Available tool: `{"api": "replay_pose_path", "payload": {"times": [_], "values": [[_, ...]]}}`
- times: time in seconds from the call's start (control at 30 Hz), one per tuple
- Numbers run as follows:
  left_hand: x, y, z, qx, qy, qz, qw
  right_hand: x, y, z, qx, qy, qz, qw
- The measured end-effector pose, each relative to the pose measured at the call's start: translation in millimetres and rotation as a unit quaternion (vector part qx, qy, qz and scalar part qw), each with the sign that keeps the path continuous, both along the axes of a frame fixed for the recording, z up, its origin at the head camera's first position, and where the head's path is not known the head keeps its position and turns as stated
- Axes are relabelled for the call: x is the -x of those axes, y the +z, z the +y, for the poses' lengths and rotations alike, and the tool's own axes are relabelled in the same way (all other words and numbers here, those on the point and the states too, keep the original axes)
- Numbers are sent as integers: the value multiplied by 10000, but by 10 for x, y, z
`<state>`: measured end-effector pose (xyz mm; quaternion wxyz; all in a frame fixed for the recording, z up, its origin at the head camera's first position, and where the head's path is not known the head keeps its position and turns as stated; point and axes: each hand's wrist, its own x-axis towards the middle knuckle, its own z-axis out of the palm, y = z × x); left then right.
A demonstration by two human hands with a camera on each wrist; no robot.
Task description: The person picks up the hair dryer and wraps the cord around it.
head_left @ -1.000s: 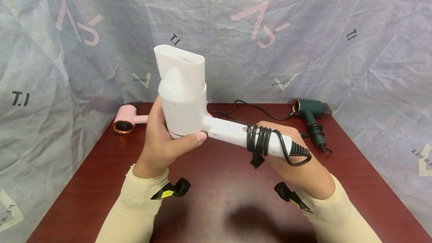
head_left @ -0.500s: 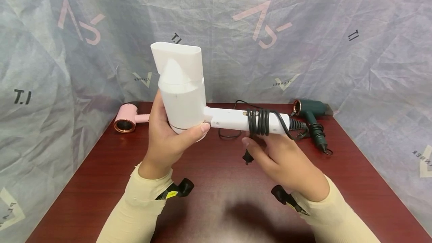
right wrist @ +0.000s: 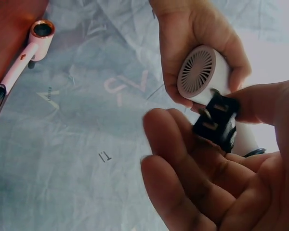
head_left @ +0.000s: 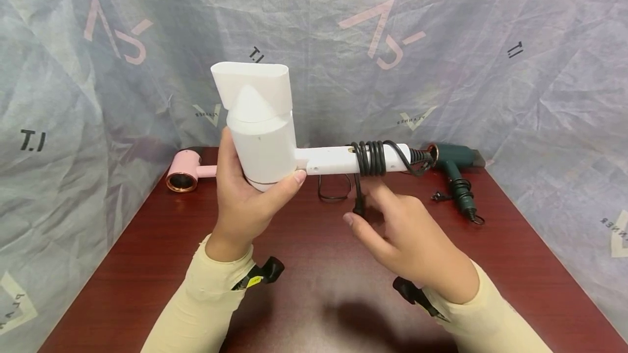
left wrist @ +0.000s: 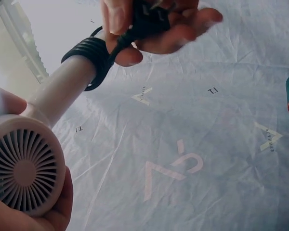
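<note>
A white hair dryer (head_left: 265,146) is held up over the table, its flat nozzle pointing upward and its handle reaching right. My left hand (head_left: 240,206) grips the barrel, thumb across the front. In the left wrist view the round slotted grille (left wrist: 25,173) faces the camera. A black cord (head_left: 371,158) is coiled around the handle, and a short end hangs down. Under the handle, my right hand (head_left: 414,241) pinches the black plug (right wrist: 214,120) at that end between thumb and fingers. Its metal prongs show in the right wrist view, with the other fingers loosely bent below.
A pink hair dryer (head_left: 183,170) lies at the back left of the dark red table (head_left: 294,287), partly behind my left hand. At the back right lies a green hair dryer (head_left: 456,165), its cord wrapped on the handle. Grey printed cloth (head_left: 314,26) encloses the table.
The white hair dryer's handle has swung up to nearly level. My right hand has left the handle's far side, come underneath, and taken hold of the plug.
</note>
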<state>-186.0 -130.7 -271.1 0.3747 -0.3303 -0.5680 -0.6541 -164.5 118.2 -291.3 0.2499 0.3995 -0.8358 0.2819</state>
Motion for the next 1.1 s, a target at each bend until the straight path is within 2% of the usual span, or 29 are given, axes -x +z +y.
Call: {"api": "replay_pose_path", "payload": {"times": [0.13,0.23,0.37,0.53,0.63,0.73,0.87,0.93,1.1], "values": [[-16,-1,22,36,154,38,9999,-30,3,23,61,-22,336,9994],[-4,-6,29,118,214,10,9997,-40,17,31,10,-76,186,9998],[0,-13,44,245,451,23,9987,-37,29,34,-13,-119,-7,9999],[-1,-12,47,404,701,137,9966,-22,30,30,3,-190,55,9998],[-5,-11,48,494,776,66,9957,-16,36,27,82,-246,16,9997],[-15,-17,46,685,920,-166,9933,-17,44,24,203,-251,-104,9994],[-18,-39,30,1099,1188,-424,9859,-23,55,22,296,-208,-289,9989],[-15,-46,21,1276,1289,-473,9823,-28,69,28,370,-176,-424,9983],[-14,-41,11,1480,1306,-503,9790,-44,104,62,745,-133,-854,9935]]}}
